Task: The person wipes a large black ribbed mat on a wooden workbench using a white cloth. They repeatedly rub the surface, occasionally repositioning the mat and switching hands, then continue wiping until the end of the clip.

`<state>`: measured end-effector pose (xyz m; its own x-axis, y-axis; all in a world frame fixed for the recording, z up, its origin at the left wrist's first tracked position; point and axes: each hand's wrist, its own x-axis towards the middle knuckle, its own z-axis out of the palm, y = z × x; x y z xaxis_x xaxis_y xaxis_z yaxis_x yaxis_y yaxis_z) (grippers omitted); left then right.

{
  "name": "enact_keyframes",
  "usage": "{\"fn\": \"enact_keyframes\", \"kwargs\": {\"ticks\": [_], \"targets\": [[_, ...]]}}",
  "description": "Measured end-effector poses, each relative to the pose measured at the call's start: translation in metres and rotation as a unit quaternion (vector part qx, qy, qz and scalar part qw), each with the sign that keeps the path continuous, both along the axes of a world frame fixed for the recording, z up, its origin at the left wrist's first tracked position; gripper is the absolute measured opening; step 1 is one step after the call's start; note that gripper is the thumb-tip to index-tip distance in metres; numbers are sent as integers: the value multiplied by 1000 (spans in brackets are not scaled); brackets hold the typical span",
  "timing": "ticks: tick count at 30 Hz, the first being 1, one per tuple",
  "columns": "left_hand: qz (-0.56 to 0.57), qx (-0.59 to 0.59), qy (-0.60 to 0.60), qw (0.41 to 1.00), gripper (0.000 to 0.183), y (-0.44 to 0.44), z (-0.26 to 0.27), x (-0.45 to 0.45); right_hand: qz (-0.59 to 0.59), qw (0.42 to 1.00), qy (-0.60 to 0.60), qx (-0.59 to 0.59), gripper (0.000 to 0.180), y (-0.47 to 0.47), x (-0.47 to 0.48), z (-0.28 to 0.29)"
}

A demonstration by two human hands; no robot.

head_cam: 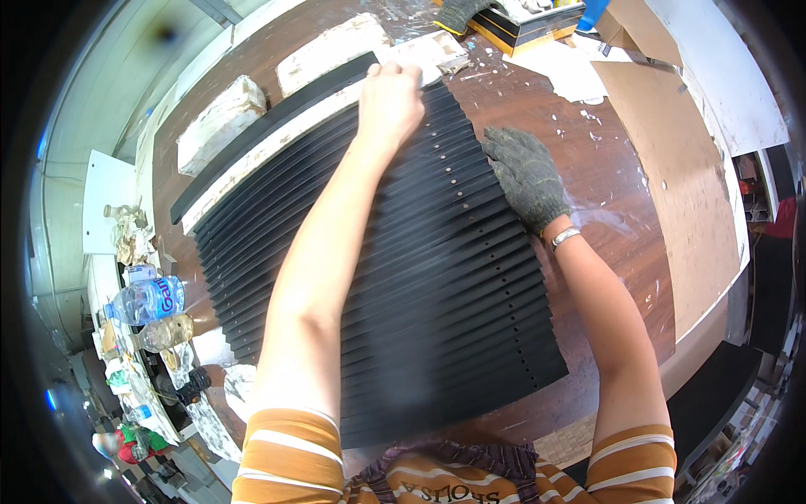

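Observation:
A row of long black slats [302, 183], overlapping like steps, fans out on the table in front of me. Small round holes run in a line near their right ends, some lighter inside than others. My left hand [391, 104], bare and slightly blurred, is curled over the far right part of the slats beside a whitish bar [277, 151]. Whether its fingers grip anything is hidden. Along the right edge of the slats rests my right hand [526, 176] in a dark grey knitted glove, fingers extended and nothing seen in it. One black strip [271, 132] lies beyond the bar.
White-wrapped blocks [221, 123] stand at the far side of the brown table [604, 183]. Another grey glove [459, 14] lies near a black-and-yellow box [529, 31]. Cardboard [677, 189] covers the right side. Plastic bottles [148, 301] lie at the left.

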<state>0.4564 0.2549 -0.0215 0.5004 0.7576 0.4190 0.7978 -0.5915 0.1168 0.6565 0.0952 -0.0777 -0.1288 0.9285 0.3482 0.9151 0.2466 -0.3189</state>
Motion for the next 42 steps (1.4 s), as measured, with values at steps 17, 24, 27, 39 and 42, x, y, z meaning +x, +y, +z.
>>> {"fn": "enact_keyframes", "kwargs": {"ticks": [17,24,27,39,42], "targets": [[229,-95,-30,968,35,-41,14,-143,-9,999,32,2,31,0,-2,-3],[242,-43,108,963,28,-32,21,-238,-15,999,41,-7,30,-1,3,-2],[221,-14,52,974,29,-35,24,-258,-16,999,48,-3,30,0,0,-2],[103,15,118,987,37,-20,31,-262,-15,999,31,17,31,-1,4,-7],[33,18,74,997,37,-4,23,-201,-20,999,43,-2,30,0,-1,0]]}}
